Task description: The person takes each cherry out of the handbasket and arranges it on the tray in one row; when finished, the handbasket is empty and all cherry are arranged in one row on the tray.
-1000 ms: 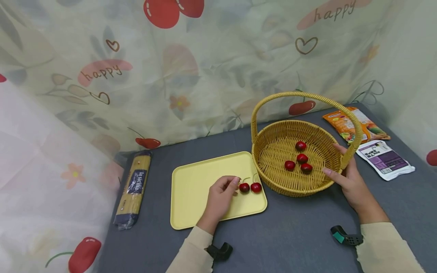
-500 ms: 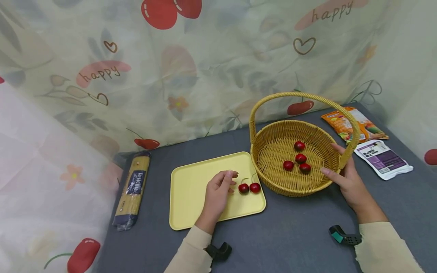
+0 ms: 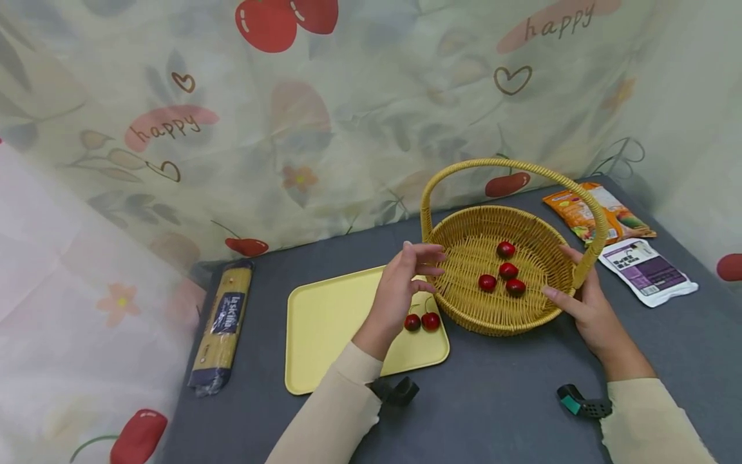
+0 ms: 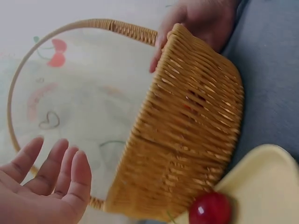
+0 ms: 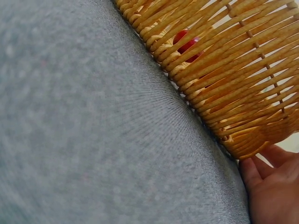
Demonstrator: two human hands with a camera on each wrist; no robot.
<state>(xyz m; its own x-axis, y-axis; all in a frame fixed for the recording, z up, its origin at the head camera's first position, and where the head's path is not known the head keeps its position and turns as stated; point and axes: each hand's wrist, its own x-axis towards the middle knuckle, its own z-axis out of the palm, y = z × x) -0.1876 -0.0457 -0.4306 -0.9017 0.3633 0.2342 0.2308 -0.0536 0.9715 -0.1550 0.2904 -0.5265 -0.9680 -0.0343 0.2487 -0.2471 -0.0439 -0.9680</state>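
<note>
A woven wicker basket (image 3: 464,254) with a tall arched handle stands on the right side, holding several red cherries (image 3: 507,270). My right hand (image 3: 594,319) grips its right rim, thumb over the inside edge. My left hand (image 3: 400,290) hovers by the basket's left rim, fingers loosely extended; in the left wrist view the same hand (image 4: 51,186) has nothing in it. Below it, two stemmed cherries (image 3: 430,321) lie at the right end of a pale yellow tray (image 3: 324,335). The left hand and forearm cover part of the tray.
A pack of spaghetti (image 3: 223,325) lies left of the tray. Behind the basket's right side are an orange food bag (image 3: 603,209) and a white and purple pouch (image 3: 646,270). A printed cloth (image 3: 359,116) hangs along the table's back edge.
My left hand has moved from beside the tray's cherries up and right to the basket's left rim, its fingers loosening. The right hand keeps its grip; the cherries have not moved.
</note>
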